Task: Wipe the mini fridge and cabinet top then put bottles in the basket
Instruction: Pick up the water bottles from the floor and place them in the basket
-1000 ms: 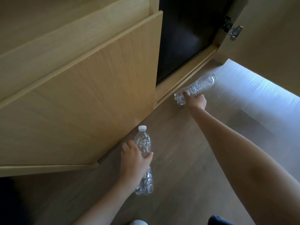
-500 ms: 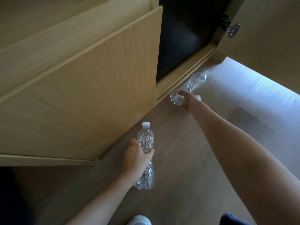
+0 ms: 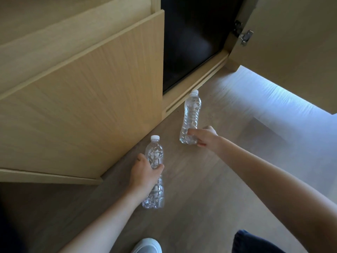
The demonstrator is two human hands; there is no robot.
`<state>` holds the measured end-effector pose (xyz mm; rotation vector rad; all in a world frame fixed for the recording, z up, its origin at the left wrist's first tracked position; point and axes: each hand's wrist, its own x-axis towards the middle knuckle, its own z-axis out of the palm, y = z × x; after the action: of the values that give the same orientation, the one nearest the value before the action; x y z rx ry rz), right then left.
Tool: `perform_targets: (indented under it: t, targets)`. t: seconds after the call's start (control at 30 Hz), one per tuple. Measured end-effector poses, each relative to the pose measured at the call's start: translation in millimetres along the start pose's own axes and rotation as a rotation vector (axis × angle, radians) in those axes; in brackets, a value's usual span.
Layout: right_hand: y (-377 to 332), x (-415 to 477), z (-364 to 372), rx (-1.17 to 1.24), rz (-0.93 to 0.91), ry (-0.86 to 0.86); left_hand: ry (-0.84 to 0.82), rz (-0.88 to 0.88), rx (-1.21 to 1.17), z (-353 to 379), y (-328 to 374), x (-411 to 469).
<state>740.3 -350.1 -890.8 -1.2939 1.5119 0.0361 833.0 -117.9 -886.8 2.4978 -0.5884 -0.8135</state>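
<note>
We look down on a wood floor [image 3: 200,194] in front of a pale wooden cabinet [image 3: 54,57]. The left hand [image 3: 144,173] grips the near bottle [image 3: 154,154] round its middle, fingers curled over one side and thumb over the other. This clear ribbed bottle points its white cap away from us toward the cabinet, and its crumpled base shows below the hand; we cannot tell whether it touches the floor. The right hand [image 3: 206,136] holds the far bottle [image 3: 191,112] by its lower end, fingers wrapped round the base. That bottle stands nearly upright in the view, with its cap close to the cabinet's bottom rail. The two bottles are apart, the far one up and to the right of the near one, and we cannot tell if either holds water. Behind the far bottle a dark opening [image 3: 191,42] shows in the cabinet, with a closed door [image 3: 94,99] on its left and an open door [image 3: 291,42] on its right that carries a metal hinge [image 3: 245,36]. A light patch [image 3: 273,99] lies on the floor below the open door. At the bottom edge we see the toe of a pale shoe [image 3: 147,246] and a bit of dark blue trouser [image 3: 251,242]
</note>
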Motion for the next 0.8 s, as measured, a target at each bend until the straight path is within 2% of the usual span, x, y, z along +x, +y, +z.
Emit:
perform_targets:
  t: [0.17, 0.37, 0.57, 0.8]
  targets:
    - [34, -33, -6, -0.235, -0.107, -0.027, -0.022, -0.006, -0.004, 3, 1, -4]
    - [55, -58, -5, -0.324, -0.136, -0.036, -0.043, -0.008, -0.045, 6, 13, -12]
    - [56, -110, -29, -0.062, 0.041, -0.112, -0.085, -0.109, -0.111, -26, 38, -48]
    - [36, -249, -78, 0.266, 0.196, -0.306, -0.136, -0.14, -0.135, -119, 96, -126]
